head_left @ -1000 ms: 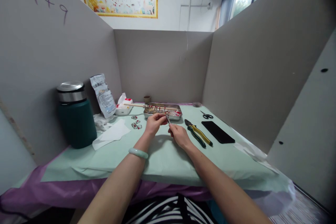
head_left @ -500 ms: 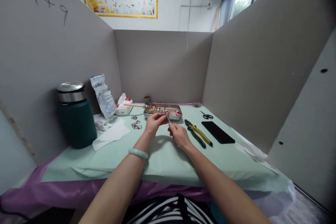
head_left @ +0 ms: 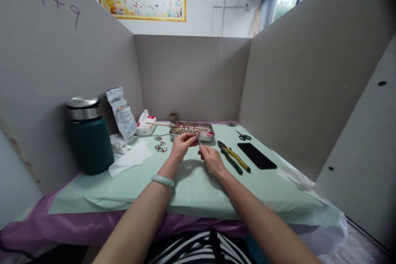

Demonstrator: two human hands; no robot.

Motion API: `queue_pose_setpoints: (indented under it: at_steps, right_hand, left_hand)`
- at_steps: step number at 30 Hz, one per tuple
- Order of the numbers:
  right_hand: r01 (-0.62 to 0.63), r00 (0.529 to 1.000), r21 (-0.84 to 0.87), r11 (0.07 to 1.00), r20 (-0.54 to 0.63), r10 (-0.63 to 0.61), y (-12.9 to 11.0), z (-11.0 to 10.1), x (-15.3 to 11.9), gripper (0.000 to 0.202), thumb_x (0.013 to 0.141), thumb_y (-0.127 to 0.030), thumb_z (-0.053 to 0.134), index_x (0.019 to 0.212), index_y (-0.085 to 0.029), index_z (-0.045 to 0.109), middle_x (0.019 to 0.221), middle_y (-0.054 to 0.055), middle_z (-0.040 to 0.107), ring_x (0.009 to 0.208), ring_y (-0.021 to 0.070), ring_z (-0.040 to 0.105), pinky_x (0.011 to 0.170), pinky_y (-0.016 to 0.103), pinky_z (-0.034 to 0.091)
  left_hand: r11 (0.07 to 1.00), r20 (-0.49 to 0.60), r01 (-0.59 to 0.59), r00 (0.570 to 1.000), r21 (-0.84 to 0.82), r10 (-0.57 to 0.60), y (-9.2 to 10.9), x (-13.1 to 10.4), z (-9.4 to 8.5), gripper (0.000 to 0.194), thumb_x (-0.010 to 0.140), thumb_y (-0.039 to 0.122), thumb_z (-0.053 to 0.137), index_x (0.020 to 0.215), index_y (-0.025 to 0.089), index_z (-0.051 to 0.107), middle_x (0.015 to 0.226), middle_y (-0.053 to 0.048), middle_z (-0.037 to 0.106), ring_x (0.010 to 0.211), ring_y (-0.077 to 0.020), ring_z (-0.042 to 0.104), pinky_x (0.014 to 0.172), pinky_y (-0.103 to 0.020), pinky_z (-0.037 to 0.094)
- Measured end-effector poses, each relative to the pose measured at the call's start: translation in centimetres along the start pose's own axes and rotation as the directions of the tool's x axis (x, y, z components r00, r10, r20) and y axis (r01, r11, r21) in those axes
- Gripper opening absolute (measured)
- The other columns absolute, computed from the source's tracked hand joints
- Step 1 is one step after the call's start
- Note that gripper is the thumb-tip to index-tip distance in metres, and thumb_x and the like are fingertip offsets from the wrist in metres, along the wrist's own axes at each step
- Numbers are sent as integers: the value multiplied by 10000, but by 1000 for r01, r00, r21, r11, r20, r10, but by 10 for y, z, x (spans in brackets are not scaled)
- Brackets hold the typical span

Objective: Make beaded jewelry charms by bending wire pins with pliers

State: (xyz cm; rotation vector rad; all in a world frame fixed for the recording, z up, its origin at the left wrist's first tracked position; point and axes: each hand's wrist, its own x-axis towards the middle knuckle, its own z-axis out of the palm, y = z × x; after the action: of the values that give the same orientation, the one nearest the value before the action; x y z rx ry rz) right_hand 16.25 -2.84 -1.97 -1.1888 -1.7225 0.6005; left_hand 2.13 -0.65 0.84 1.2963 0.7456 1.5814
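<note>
My left hand [head_left: 182, 144], with a pale green bangle [head_left: 163, 180] on its wrist, is closed in a pinch. A tiny beaded piece [head_left: 196, 134] sits at its fingertips, too small to make out fully. My right hand [head_left: 212, 159] is wrapped round a slim metal tool that looks like tweezers [head_left: 199, 141]; its tip meets the piece at the left fingertips. Both hands are just in front of a metal tray [head_left: 210, 138] holding red and metallic beads. A wooden stick [head_left: 159, 124] with beaded pieces on it lies across the tray.
Several red-beaded ornaments [head_left: 161, 147] lie left of my hands. To the right are green-and-yellow pliers [head_left: 235, 159], scissors [head_left: 244, 136] and a black phone [head_left: 256, 156]. A flask [head_left: 89, 140], a pouch [head_left: 122, 113], tissues [head_left: 147, 128] and paper [head_left: 131, 159] stand or lie left. Grey partitions [head_left: 192, 78] surround the table.
Almost nothing differs. The tool's tip and the small piece at my left fingertips have shifted very slightly; both hands stay in place.
</note>
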Motion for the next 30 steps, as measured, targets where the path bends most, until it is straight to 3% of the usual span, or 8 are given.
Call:
queue_pose_setpoints:
  at_steps: [9, 19, 30]
  right_hand:
    - [21, 999, -23, 999, -29, -22, -3, -2, -1, 430, 895, -483, 369, 660, -184, 568, 634, 10, 591, 632, 144, 513, 600, 246, 317]
    - [-12, 1000, 73, 997, 9, 11, 0, 1, 0, 448, 892, -514, 354, 703, -179, 583, 604, 3, 568, 585, 134, 504, 571, 240, 340]
    - [24, 999, -5, 1000, -41, -25, -4, -2, -3, 437, 895, -493, 357, 654, -187, 553, 631, 13, 591, 633, 151, 516, 591, 246, 323]
  left_hand:
    - [998, 18, 56, 998, -40, -55, 1, -1, 0, 352, 574, 359, 801, 788, 107, 679, 739, -63, 699, 678, -172, 658, 768, -387, 550]
    - [997, 7, 17, 1000, -70, -16, 1, -1, 0, 328, 584, 328, 798, 792, 112, 666, 748, -50, 700, 700, -166, 659, 776, -372, 546]
    - [998, 12, 32, 999, -51, -32, 2, -2, 1, 341, 578, 353, 801, 783, 116, 665, 736, -51, 697, 688, -168, 658, 786, -386, 545]
